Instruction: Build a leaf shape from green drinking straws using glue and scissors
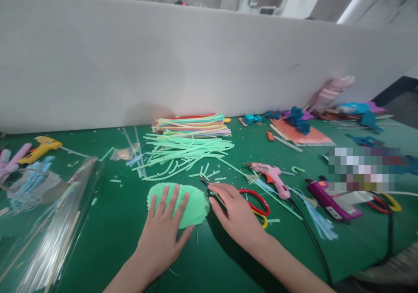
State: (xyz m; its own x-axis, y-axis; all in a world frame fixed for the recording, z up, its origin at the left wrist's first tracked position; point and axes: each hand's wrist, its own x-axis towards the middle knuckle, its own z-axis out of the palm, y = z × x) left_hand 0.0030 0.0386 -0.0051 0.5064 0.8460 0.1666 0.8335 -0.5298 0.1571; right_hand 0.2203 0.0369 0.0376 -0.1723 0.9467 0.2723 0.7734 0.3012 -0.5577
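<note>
A light green, leaf-shaped fuzzy piece [196,208] with a finely ragged edge lies on the table. My left hand [163,232] rests flat across it, fingers spread. Just to its right, my right hand [237,212] has its thumb and fingers closed around the blades of a pair of scissors [266,203]. The metal tips poke out past the fingertips, and the red and yellow handle loops show behind the hand. Part of the blades is hidden by the fingers. Short green pipe cleaner offcuts [212,174] are scattered near the tips.
A pile of green pipe cleaners [196,147] lies ahead, before a multicoloured bundle [192,123]. A pink glue gun [272,177] with a black cord and a purple device [333,201] are at right. Clear plastic film [58,232] and a yellow glue gun [41,149] lie left. A white partition [196,62] stands behind.
</note>
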